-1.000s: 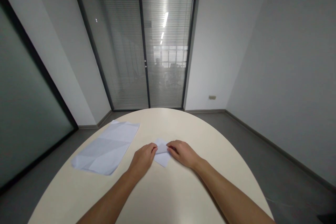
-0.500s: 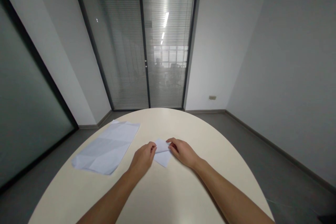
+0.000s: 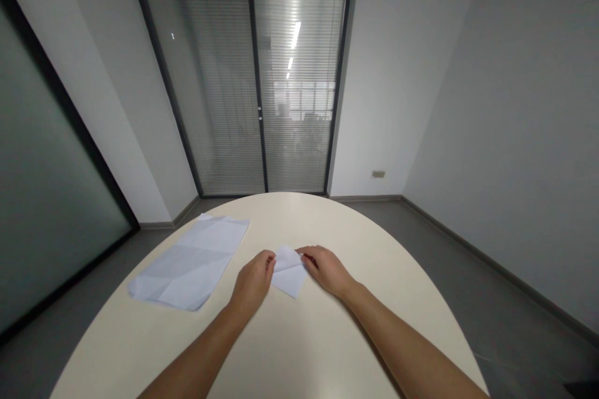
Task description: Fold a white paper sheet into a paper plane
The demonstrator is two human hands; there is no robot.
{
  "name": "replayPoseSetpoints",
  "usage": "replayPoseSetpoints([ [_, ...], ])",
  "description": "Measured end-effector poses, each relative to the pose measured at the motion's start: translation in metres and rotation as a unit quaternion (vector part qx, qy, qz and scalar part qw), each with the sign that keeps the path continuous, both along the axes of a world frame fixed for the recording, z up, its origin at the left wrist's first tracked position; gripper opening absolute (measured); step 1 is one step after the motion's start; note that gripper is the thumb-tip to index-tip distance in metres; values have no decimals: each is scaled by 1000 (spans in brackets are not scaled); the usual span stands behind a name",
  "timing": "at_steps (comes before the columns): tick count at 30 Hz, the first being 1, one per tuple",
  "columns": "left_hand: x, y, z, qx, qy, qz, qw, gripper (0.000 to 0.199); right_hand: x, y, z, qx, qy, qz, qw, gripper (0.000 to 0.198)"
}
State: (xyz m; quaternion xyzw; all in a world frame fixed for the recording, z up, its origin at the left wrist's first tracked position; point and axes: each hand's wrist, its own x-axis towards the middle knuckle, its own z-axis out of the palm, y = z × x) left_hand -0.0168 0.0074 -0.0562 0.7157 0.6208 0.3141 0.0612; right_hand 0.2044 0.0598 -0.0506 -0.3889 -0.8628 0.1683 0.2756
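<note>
A small folded piece of white paper (image 3: 289,277) lies on the table between my hands, one pointed corner toward me and a raised flap at its far side. My left hand (image 3: 255,273) pinches the paper's left edge between thumb and fingers. On the other side, my right hand (image 3: 325,268) grips the right edge, its index finger reaching over the far corner. The fingers partly hide both edges of the paper.
Larger creased white sheets (image 3: 191,265) lie on the left part of the round cream table (image 3: 365,336). Beyond the table stand glass doors with blinds (image 3: 224,106), and a wall socket (image 3: 379,174) is to their right.
My left hand has shifted slightly left and up. The paper's upper flap now looks more curved and lifted, and more of the paper shows between my hands. The large sheets have not moved.
</note>
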Motion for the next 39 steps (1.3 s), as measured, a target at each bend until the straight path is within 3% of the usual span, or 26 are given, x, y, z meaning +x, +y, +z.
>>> replayPoseSetpoints([
  [6,1,1,-4,1,-12,10,1000,21,0,0,-4,18,-13,-10,1000,37],
  [18,-3,0,-7,2,58,23,998,25,-1,-1,-9,50,-51,-20,997,38],
  [27,-3,0,-8,5,95,18,995,26,-2,-6,-2,110,-51,39,992,40],
  [32,-5,2,-11,15,110,17,994,28,-3,-12,3,75,-94,129,984,47],
  [39,-6,5,-16,39,78,-9,996,33,-2,-17,11,-5,-146,137,980,64],
])
